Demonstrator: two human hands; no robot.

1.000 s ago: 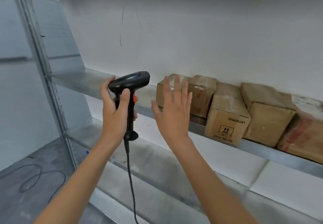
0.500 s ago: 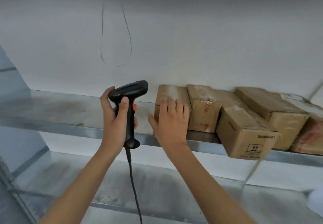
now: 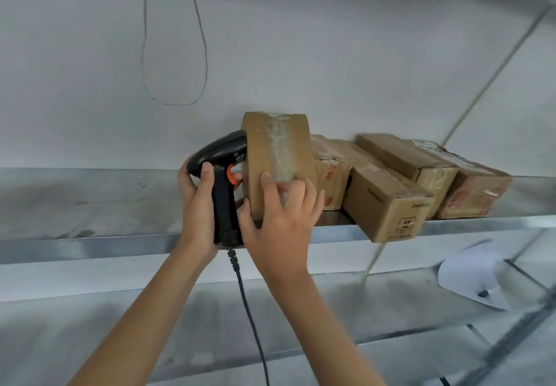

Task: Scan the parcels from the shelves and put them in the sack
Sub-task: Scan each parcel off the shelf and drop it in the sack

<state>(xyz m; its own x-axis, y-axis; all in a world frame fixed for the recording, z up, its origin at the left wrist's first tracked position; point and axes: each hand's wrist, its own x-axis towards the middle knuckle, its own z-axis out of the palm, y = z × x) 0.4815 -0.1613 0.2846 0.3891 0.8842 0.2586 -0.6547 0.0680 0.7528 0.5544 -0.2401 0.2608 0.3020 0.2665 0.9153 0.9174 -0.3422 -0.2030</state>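
On the shelf point(image 3: 90, 205), the right hand point(image 3: 279, 223) grips an upended box point(image 3: 278, 157) while the left hand point(image 3: 198, 205) holds the scanner point(image 3: 224, 175) against its side.

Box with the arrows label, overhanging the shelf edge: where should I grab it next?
Take the overhanging box by its near end, from the front, fingers across its two long sides. That end juts past the shelf lip, so it is free to grip; neighbours crowd its rear.
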